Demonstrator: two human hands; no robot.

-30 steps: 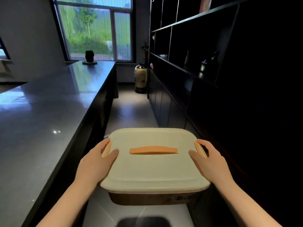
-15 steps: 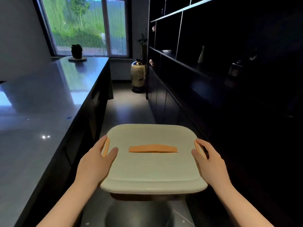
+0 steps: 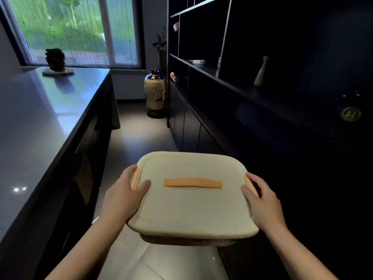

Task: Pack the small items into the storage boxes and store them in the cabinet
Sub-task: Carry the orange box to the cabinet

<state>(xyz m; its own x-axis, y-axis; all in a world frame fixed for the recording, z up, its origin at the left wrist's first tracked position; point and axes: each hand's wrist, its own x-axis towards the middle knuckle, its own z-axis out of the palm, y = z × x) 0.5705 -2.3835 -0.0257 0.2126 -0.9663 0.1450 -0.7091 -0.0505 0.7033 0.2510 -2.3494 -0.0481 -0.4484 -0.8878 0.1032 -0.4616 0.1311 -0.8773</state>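
Observation:
I carry a storage box [image 3: 191, 207] in front of me, above the floor of a narrow aisle. Its cream lid is on, with an orange handle strip [image 3: 192, 182] across the middle and orange clips at both ends. My left hand [image 3: 123, 197] grips the left end, thumb on the lid beside the clip. My right hand [image 3: 262, 205] grips the right end the same way. The dark cabinet [image 3: 252, 102] runs along my right, with open shelves above and shut lower doors. The box's contents are hidden.
A long grey counter [image 3: 44, 122] lines the left side, with a dark ornament on a plate [image 3: 56, 61] at its far end. A patterned floor vase [image 3: 155, 93] stands at the aisle's end below the window. Small ornaments and a pale bottle [image 3: 261, 71] sit on the shelves.
The view has swung right and moved forward along the aisle, bringing the cabinet closer. Both hands keep the same hold on the box.

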